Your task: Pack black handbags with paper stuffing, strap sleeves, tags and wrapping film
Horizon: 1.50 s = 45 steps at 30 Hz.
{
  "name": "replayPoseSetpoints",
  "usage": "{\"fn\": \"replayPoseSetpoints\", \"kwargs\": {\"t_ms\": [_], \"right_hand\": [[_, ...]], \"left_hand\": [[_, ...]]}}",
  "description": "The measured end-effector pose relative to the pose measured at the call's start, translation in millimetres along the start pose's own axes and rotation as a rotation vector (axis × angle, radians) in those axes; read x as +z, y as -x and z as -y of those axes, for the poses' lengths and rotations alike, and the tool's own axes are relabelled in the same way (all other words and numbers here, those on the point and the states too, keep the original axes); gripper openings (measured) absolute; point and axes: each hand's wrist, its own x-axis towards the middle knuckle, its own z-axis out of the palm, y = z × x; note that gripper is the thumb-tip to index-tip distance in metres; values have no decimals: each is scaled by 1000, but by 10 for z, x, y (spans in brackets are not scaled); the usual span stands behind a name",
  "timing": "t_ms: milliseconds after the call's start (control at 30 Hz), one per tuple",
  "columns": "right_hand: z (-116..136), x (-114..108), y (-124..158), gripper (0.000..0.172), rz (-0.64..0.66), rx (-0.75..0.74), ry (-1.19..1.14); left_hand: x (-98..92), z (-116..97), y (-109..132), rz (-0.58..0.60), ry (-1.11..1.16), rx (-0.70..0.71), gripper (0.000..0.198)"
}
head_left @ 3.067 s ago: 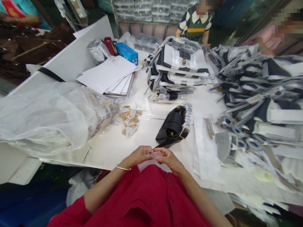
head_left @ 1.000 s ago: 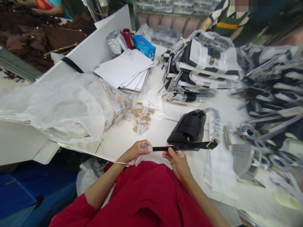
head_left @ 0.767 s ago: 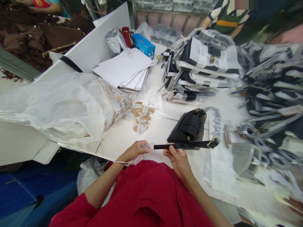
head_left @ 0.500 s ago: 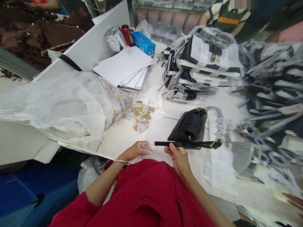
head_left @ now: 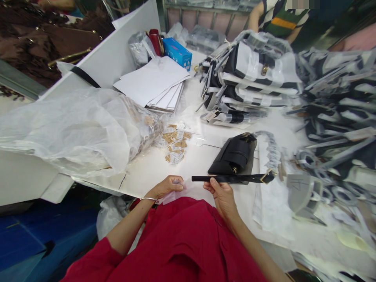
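Observation:
My right hand is closed on the black strap, which it holds level between thumb and fingers. The strap's gold buckle lies to the right of that hand. Just behind the strap rests a small black handbag on the white table. My left hand is closed around a piece of thin, see-through white wrapping, held near the table's front edge. Part of this wrapping is hidden by the fingers.
Tags lie heaped beyond my left hand, beside a large clear plastic bag. White sheets and a blue box are at the back. Wrapped handbags are stacked at the back right. A co-worker's sleeve shows behind.
My left hand has drawn slightly to the left with the wrapping. The right hand and strap have hardly moved. Another hand at the lower right edge has left the view.

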Motion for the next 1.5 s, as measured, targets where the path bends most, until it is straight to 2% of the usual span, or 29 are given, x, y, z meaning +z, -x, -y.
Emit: {"fn": "replayPoseSetpoints", "kwargs": {"t_ms": [200, 533, 667, 833, 1000, 1100, 1233, 1367, 1500], "right_hand": [[16, 9, 23, 35, 5, 1, -3], [-29, -32, -4, 38, -11, -13, 58], [-53, -72, -7, 41, 5, -6, 87], [-7, -73, 15, 45, 25, 15, 206], [23, -62, -16, 42, 34, 16, 349], [-21, -104, -76, 42, 42, -16, 405], [-103, -212, -142, 35, 93, -56, 507], [-165, -296, -156, 29, 158, -47, 513], [-174, -400, -145, 33, 111, 11, 409]], "left_hand": [[-6, 43, -50, -64, -8, 36, 41], [14, 50, -101, 49, -76, 54, 36], [19, 38, -114, 53, -88, 50, 36], [30, -2, -120, 1, -91, 46, 38], [61, -37, -131, 35, -195, 45, 37], [119, -45, -163, 105, -253, 14, 41], [241, -38, -251, 167, -307, 47, 43], [394, -23, -399, 177, -369, 72, 45], [580, -34, -537, 130, -443, 87, 41]]}}
